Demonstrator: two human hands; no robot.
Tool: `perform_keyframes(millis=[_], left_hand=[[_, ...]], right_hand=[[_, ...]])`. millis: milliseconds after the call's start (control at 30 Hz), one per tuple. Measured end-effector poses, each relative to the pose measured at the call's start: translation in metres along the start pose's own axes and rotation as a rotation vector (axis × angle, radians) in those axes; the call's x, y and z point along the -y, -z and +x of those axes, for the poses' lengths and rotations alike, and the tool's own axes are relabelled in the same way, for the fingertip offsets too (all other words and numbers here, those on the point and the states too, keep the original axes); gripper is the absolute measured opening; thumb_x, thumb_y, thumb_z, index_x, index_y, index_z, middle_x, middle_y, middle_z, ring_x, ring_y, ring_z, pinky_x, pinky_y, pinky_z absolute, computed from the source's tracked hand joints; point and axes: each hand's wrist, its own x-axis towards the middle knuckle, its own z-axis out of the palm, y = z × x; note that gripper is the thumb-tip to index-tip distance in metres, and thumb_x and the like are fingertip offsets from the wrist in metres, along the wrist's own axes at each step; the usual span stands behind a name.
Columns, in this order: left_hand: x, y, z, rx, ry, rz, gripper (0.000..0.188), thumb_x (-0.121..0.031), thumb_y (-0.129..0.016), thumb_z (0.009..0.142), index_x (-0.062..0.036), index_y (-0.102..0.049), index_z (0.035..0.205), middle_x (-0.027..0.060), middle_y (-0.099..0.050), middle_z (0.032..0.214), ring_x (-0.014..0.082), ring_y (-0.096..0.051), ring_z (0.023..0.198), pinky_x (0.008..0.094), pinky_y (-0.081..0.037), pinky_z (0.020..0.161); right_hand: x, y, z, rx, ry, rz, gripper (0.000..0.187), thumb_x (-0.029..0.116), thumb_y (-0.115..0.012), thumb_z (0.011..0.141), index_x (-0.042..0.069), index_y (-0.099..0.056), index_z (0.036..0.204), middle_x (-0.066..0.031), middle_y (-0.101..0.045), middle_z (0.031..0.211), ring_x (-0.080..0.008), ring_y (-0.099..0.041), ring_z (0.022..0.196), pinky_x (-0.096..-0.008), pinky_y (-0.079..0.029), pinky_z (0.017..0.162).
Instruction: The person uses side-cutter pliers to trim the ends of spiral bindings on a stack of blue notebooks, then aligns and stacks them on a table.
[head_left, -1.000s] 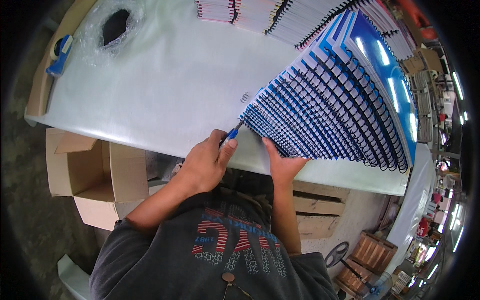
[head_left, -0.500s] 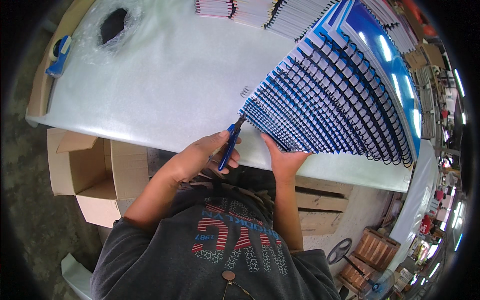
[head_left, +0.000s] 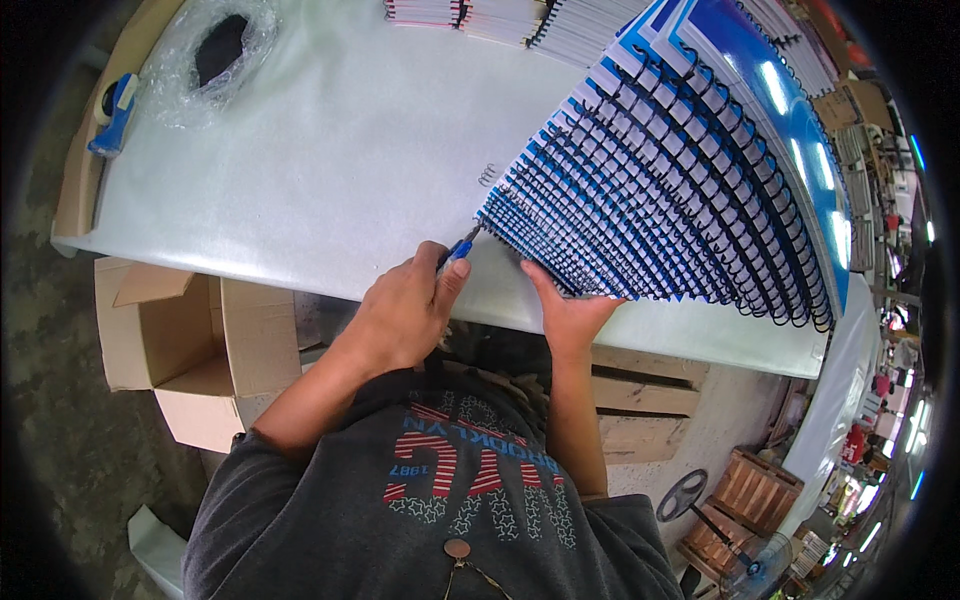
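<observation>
In my left hand [head_left: 400, 312] is a pair of blue-handled cutting pliers [head_left: 462, 246], gripped with the thumb along the handles. Their dark jaws meet the near-left corner of a tall, fanned stack of spiral-bound books [head_left: 640, 190] with blue covers and black coils. Whether the jaws close on a coil end is too small to tell. Against the stack's near edge, my right hand [head_left: 572, 318] holds the books, thumb up along the side; its other fingers are hidden behind them. A short loose piece of coil [head_left: 487, 176] lies on the table just left of the stack.
The table has a pale covering [head_left: 300, 190]. At its far left lie a roll of clear wrap [head_left: 170, 90] and a blue tape dispenser [head_left: 120, 118]. More bound books [head_left: 500, 22] stand along the back. An open cardboard box [head_left: 180, 340] sits below the table's near-left edge.
My left hand has turned over, so its back now faces up and hides most of the plier handles. The jaws stay at the stack's corner. My right hand has barely moved.
</observation>
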Motion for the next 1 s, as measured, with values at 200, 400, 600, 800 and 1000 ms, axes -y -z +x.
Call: perform_keyframes(millis=[200, 400, 600, 800, 1000], left_hand=[[0.016, 0.005, 0.007, 0.398, 0.258, -0.928, 0.056, -0.047, -0.025, 0.097, -0.0015, -0.048, 0.118, 0.0139, -0.060, 0.095, 0.0263, -0.062, 0.085, 0.0373, -0.051, 0.073], [0.028, 0.010, 0.011, 0.548, 0.309, -1.216, 0.062, -0.052, -0.022, 0.095, -0.0004, -0.047, 0.120, 0.0138, -0.058, 0.092, 0.0260, -0.061, 0.083, 0.0386, -0.052, 0.073], [0.006, -0.002, 0.000, -0.008, 0.027, 0.002, 0.045, -0.040, -0.031, 0.099, -0.0005, -0.051, 0.108, 0.0040, -0.054, 0.069, 0.0172, -0.054, 0.063, 0.0300, -0.041, 0.056], [0.013, 0.003, 0.004, 0.288, 0.219, -0.618, 0.053, -0.047, -0.026, 0.097, -0.0031, -0.050, 0.115, 0.0109, -0.061, 0.088, 0.0230, -0.060, 0.076, 0.0360, -0.050, 0.067], [0.032, -0.007, 0.011, 0.538, 0.252, -1.174, 0.064, -0.053, -0.021, 0.095, -0.0019, -0.044, 0.125, 0.0178, -0.057, 0.106, 0.0286, -0.058, 0.102, 0.0434, -0.051, 0.079]], right_hand=[[-0.008, 0.000, -0.006, -0.004, -0.015, -0.040, 0.113, 0.015, -0.090, 0.053, -0.005, -0.013, 0.134, -0.0217, -0.029, 0.132, -0.0312, -0.033, 0.121, -0.0422, -0.022, 0.105], [-0.006, 0.000, -0.008, 0.020, -0.004, -0.088, 0.110, 0.016, -0.089, 0.054, -0.005, -0.015, 0.132, -0.0220, -0.030, 0.131, -0.0313, -0.033, 0.120, -0.0424, -0.022, 0.105], [-0.006, -0.001, -0.007, -0.001, -0.009, -0.080, 0.111, 0.014, -0.090, 0.053, -0.006, -0.014, 0.132, -0.0223, -0.030, 0.131, -0.0306, -0.035, 0.118, -0.0411, -0.023, 0.105], [-0.004, -0.002, -0.006, 0.007, -0.068, -0.087, 0.112, 0.012, -0.089, 0.054, -0.005, -0.011, 0.133, -0.0228, -0.030, 0.130, -0.0313, -0.035, 0.118, -0.0422, -0.022, 0.105], [-0.005, -0.005, -0.005, -0.041, -0.018, -0.097, 0.111, 0.010, -0.087, 0.054, -0.005, -0.010, 0.132, -0.0229, -0.029, 0.130, -0.0324, -0.034, 0.119, -0.0439, -0.021, 0.105]])
